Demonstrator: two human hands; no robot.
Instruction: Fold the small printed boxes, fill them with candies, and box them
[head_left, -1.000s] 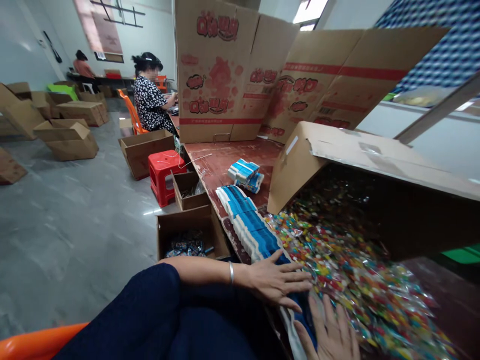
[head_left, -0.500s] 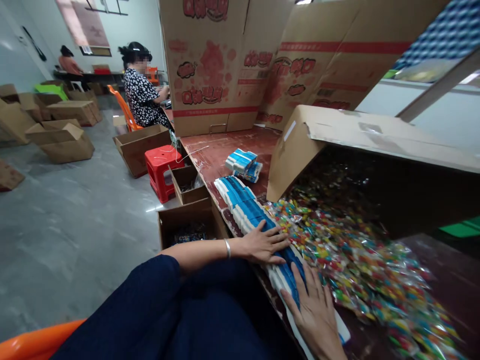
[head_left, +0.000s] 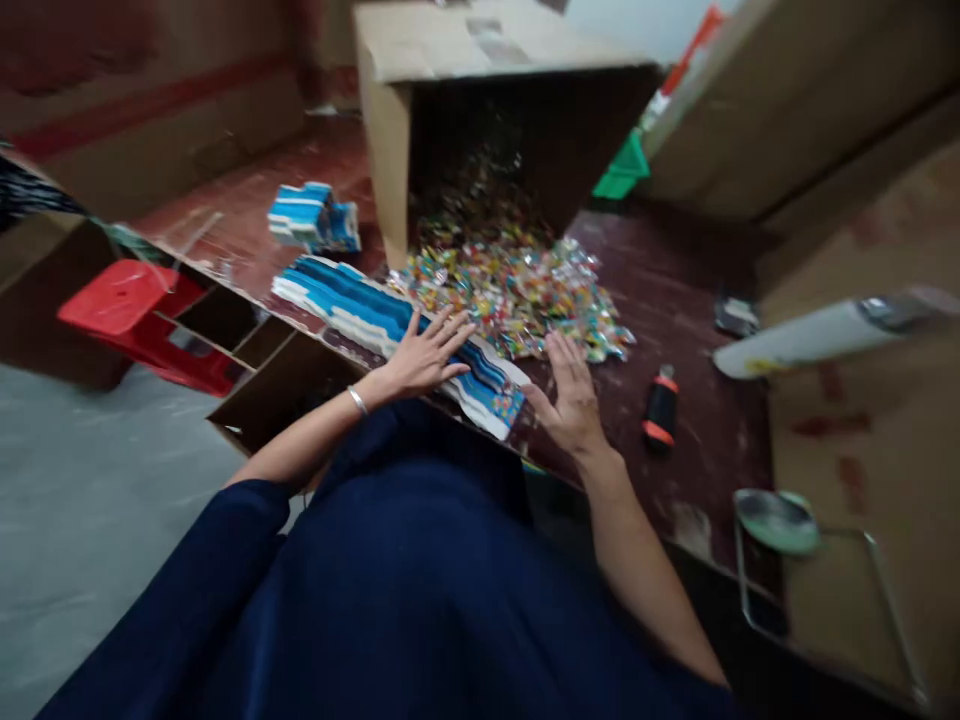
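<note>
A long row of overlapping flat blue-and-white packets (head_left: 352, 305) lies along the table's near edge. My left hand (head_left: 424, 358) rests palm down on this row, fingers spread, a silver bangle at its wrist. At the row's right end is my right hand (head_left: 571, 400), open, its fingers stretched toward the candy and its thumb near the last packet. Whether it touches either is blurred. Behind the row, a heap of small wrapped candies (head_left: 502, 290) in many colours spills from a cardboard box (head_left: 386, 150) turned on its side. A smaller stack of blue-and-white packets (head_left: 304, 212) sits farther left.
On the table (head_left: 697, 480) at right lie a black-and-orange tool (head_left: 661, 412) and a dark small object (head_left: 736, 315). A white tube (head_left: 810, 340), a tape roll (head_left: 776, 522) and cardboard stand beyond. A green basket (head_left: 624, 168) is behind; a red stool (head_left: 120, 300) and open boxes (head_left: 277, 375) stand left.
My view has swung to the right, showing the table's right side. My right hand has moved off the packets to beside the row's end; my left hand still lies on them.
</note>
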